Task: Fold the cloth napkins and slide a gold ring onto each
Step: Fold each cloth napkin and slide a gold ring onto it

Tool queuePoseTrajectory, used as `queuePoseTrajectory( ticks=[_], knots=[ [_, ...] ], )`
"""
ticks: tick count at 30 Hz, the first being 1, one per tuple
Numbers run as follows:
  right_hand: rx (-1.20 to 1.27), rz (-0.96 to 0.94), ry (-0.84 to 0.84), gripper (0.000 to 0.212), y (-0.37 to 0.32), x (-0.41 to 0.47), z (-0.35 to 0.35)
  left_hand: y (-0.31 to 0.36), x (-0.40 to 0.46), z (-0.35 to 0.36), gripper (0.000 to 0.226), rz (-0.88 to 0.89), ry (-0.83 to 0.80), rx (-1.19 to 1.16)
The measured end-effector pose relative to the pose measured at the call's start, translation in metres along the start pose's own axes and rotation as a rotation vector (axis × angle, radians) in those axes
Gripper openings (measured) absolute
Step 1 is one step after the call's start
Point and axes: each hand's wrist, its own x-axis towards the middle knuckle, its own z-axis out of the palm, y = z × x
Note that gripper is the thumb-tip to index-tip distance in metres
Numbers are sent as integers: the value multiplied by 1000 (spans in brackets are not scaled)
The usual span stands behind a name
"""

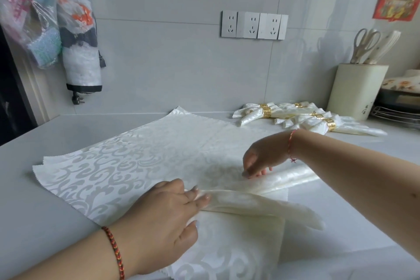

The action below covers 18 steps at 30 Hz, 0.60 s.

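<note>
Folding was under way on a pale grey counter (34, 211), seen from above through a head camera. A white napkin (127, 166) with a swirling woven pattern lay spread across the middle of the frame, its far corner reaching toward the tiled wall. Along its near right side the cloth had been gathered into a long pleat (254, 200) running from centre frame toward the right. The left hand (163, 216), entering from the lower left with a braided red band (114, 252) on the wrist, pinched the pleat's left end between thumb and curled fingers. The right hand (261, 157), reaching in from the right edge with a thin red string (290, 146) at the wrist, had its fingers bent downward, fingertips pressing on the folded cloth further along; whether it gripped the fabric or only held it down could not be told. In the upper right, well apart from the hands, several finished napkins (252, 116) lay in a loose cluster on the counter, each banded by a gold ring (266, 111). Behind them stood a cream holder (356, 91) with scissors (366, 43). Three sockets (253, 25) sat on the wall at upper centre, and plastic bags (31, 16) hung at upper left.
</note>
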Motion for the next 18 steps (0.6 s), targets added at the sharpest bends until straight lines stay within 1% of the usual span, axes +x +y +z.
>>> queuePoseTrajectory(
  ticks=[2, 7, 10, 14, 16, 18],
  knots=[
    [-45, 20, -3, 43, 7, 4, 8, 1, -1, 1, 51, -7, 3, 0],
    [-48, 17, -19, 48, 11, 7, 12, 2, 0, 4, 52, -8, 3, 18],
    [-52, 13, 11, 42, 12, 7, 10, 2, 0, 5, 53, -2, -6, 26],
    [-91, -24, 59, 24, 9, 6, 4, 1, 0, 5, 52, 6, -18, 26],
    [-96, -45, 81, 23, 4, 3, 1, 1, -1, 6, 52, 12, -18, 19],
    [-121, -56, 64, 24, -2, 1, -2, 0, -1, 6, 52, 10, -14, 12]
  ],
)
